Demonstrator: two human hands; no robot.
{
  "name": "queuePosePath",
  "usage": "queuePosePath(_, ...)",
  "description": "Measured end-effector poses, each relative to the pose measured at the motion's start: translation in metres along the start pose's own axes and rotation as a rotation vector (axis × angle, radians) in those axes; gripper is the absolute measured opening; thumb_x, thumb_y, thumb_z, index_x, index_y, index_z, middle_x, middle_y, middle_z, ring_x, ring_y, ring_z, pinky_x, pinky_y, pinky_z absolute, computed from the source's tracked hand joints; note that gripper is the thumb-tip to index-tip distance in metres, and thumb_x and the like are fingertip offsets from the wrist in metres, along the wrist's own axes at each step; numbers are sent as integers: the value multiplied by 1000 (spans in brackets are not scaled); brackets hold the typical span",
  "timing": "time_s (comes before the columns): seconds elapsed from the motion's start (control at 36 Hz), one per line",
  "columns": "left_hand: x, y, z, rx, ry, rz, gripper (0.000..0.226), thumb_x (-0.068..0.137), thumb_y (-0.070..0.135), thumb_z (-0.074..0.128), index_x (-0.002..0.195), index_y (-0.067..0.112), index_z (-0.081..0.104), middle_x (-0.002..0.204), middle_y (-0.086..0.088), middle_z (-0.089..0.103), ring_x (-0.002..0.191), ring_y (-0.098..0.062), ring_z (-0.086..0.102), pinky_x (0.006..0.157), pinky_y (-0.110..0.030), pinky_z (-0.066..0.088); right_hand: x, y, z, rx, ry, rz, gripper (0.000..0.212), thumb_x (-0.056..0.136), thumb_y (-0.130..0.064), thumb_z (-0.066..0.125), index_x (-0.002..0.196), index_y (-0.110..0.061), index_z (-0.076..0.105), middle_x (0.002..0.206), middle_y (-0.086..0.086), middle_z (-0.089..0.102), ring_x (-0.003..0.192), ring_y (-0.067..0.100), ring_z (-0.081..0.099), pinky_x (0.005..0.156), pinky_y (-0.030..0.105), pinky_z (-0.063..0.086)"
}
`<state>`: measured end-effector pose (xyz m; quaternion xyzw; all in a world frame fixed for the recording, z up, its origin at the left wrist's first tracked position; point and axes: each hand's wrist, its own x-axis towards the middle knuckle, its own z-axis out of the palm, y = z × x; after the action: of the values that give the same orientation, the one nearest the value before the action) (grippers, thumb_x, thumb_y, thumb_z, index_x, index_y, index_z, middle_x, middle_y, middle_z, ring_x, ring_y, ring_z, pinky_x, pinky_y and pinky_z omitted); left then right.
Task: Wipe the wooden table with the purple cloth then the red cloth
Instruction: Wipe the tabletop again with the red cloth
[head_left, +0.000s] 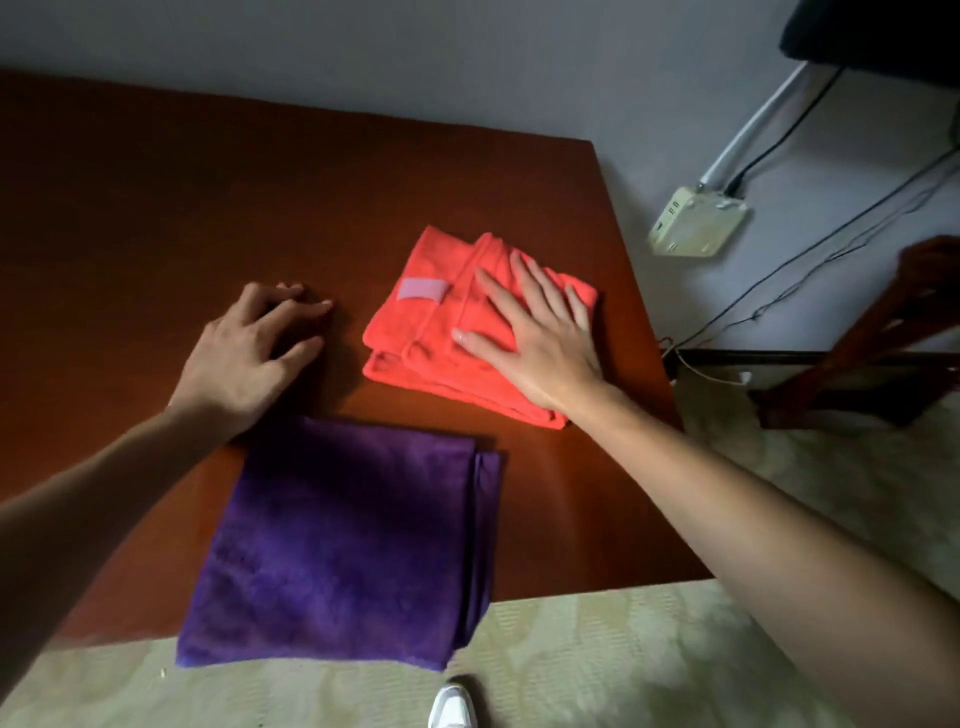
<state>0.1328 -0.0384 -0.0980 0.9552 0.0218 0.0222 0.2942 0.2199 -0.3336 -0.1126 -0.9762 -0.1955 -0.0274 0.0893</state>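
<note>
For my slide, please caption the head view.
Right hand flat on red cloth, left hand on table, purple cloth untouched.

We see the right hand (540, 338) flat, fingers (524, 275) spread, on the folded red cloth (415, 322) at two o'clock on the counter (156, 208). The left hand (249, 353) rests bare at ten o'clock. The purple cloth (343, 540) overhangs the near edge at six o'clock.
</note>
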Motion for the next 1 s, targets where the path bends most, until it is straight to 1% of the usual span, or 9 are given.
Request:
queuePosePath(0.06,2,18,-1,32,-3,-81,56,89,55,40,134,30,61,131,-7,52,125,-36,54,104,-47,40,-29,13,-3,-14,-13,-52,85,83,-86,21,159,-46,22,172,-6,9,158,12,4,127,45,5)
queuePosePath(0.14,-1,44,7,149,-54,9,62,88,61,34,138,31,55,126,-7,54,117,-37,57,96,-50,44,-45,27,-5,9,-18,-98,82,86,-85,26,159,-47,22,172,-7,8,158,12,4,127,44,4)
queuePosePath(0.22,1,51,25,166,-133,81,69,85,67,29,142,35,53,137,-2,50,124,-30,51,101,-48,39,-36,35,-6,4,-26,-148,81,86,-84,27,158,-48,24,172,-7,10,158,13,7,126,44,8)
queuePosePath(0.39,10,44,44,102,-109,83,71,87,68,32,147,34,47,149,-1,40,148,-19,30,122,-46,19,18,72,-11,4,-39,-313,67,94,-73,34,156,-47,31,171,-8,18,157,12,15,123,40,13)
queuePosePath(0.5,9,43,45,116,-110,117,67,90,65,32,151,38,40,153,4,36,153,-10,18,124,-36,9,85,102,-14,-20,-97,-361,66,96,-71,33,157,-47,28,171,-8,16,157,15,14,124,43,14)
queuePosePath(0.56,10,42,46,126,-113,127,65,91,64,34,151,38,39,153,4,37,153,-8,17,125,-36,10,123,117,-17,-31,-136,-374,65,96,-72,32,157,-48,27,171,-7,14,157,15,14,123,39,12)
queuePosePath(0.61,11,41,47,129,-107,131,64,92,63,35,151,39,39,152,4,37,153,-6,16,125,-35,11,158,128,-19,-33,-164,-353,66,95,-72,29,157,-47,26,172,-7,13,158,15,13,121,36,9)
queuePosePath(0.78,10,43,51,141,-77,136,61,94,60,36,152,40,38,150,6,37,153,-3,14,123,-30,7,232,141,-15,-36,-83,-102,61,100,-68,36,156,-47,28,170,-3,20,157,18,17,123,45,12)
queuePosePath(1.0,10,41,53,155,-45,156,63,93,63,35,151,40,39,151,7,36,153,-4,15,124,-29,7,222,127,-16,-4,-47,59,65,100,-70,33,158,-41,27,172,0,13,158,20,12,126,45,7)
